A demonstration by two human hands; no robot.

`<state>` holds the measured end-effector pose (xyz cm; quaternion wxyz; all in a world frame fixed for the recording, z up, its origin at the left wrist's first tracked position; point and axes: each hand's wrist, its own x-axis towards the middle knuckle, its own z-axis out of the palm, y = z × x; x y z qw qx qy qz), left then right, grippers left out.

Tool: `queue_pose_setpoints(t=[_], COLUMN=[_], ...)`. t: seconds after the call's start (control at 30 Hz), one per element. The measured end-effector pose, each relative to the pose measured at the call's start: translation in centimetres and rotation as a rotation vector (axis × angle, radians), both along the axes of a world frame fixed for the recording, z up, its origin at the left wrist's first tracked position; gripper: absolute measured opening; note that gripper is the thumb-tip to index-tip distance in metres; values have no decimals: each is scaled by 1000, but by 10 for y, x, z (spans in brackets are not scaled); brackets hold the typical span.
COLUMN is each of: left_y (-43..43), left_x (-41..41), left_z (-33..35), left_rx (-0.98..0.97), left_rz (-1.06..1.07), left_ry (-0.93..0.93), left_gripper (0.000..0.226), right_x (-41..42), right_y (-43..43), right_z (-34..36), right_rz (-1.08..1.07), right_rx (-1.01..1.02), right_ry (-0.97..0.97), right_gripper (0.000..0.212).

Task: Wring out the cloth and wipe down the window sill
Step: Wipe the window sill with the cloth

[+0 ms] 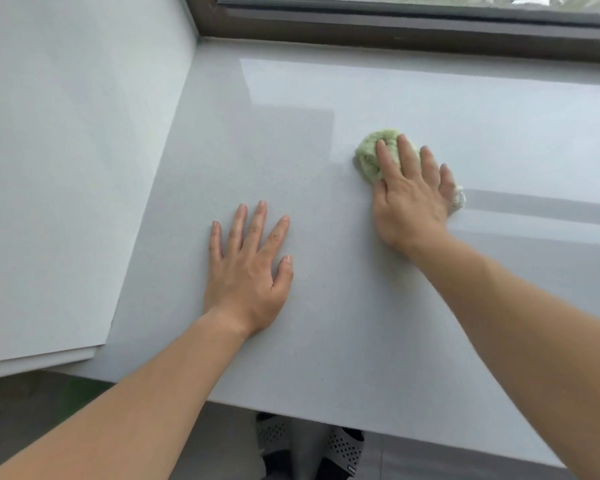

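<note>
At the far left of the frame we saw a pale wall panel (66, 168) rising beside the window sill (291, 341), its lower edge ending above a strip of floor in the lower left corner. Moving rightward, our left hand (248, 268) lay flat on the grey sill just left of centre, palm down, fingers spread wide and thumb angled out, holding nothing, with the bare forearm running down to the bottom left of the frame. Along the top of the frame the dark window frame (395, 32) ran across, meeting the wall panel at the upper left corner, and the glossy sill below it carried pale reflections. At the bottom centre, beneath the sill's near edge, we could make out a pair of perforated grey and black shoes (343, 445) on the floor. Right of centre, our right hand (411, 199) pressed down on the bunched green cloth (369, 157), fingers extended over its top and lying close together rather than curled around it; the cloth sat on the sill in the upper right middle of the frame, bulging out past the fingertips toward the upper left, while a small whitish bit of it peeked out at the right side of the hand, and the right forearm stretched away to the lower right edge
</note>
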<state>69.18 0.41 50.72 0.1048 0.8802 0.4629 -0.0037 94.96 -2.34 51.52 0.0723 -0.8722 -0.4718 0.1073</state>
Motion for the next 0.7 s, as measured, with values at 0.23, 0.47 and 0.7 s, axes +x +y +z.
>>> queue_pose_setpoints(t=[0.23,0.47,0.7], left_y=[-1,57,75], left_x=[5,59,86], left_z=[11,17,3], left_rx=[11,-8,4], left_rz=[1,-23,3], left_ry=[-39,-159,8], left_gripper=[62,61,70], right_x=[-46,26,18], right_y=[-15,72,83], right_z=[1,0,-2], right_rz=[446,-28,394], right_rx=[51,21,33], right_ry=[-14,13,-45], right_gripper=[54,57,53])
